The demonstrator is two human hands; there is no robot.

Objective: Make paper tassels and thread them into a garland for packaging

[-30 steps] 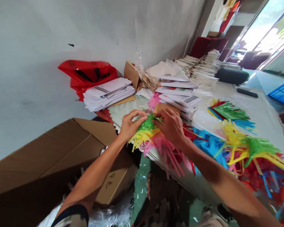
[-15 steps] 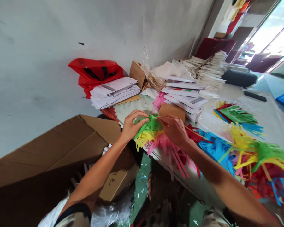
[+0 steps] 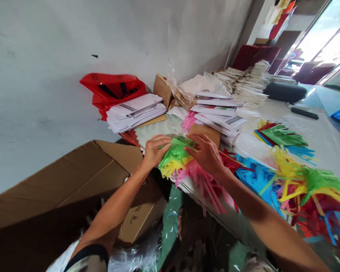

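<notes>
A fringed piece of green tissue paper (image 3: 178, 148) lies spread at the table's near edge, between my hands. At its left side my left hand (image 3: 155, 152) is closed, thumb and fingers pinching the paper's upper edge. Over its right side, my right hand (image 3: 206, 154) has thumb and forefinger apart, close to or touching the green paper; the exact contact is unclear. Yellow paper fringe (image 3: 170, 168) shows beneath the green. Below that, pink paper strips (image 3: 206, 181) hang over the table edge.
A large open cardboard box (image 3: 59, 177) stands at left. Stacked white envelopes (image 3: 137, 109) and a red bag (image 3: 116, 88) lie by the wall. More fringed paper, including a blue bundle (image 3: 252, 173) and a green bundle (image 3: 285, 135), lies at right. A black cylinder (image 3: 285, 92) sits farther back.
My right thumb and forefinger have parted from a pinch on the green paper. My left hand still pinches its side, and the green fringe lies more spread out.
</notes>
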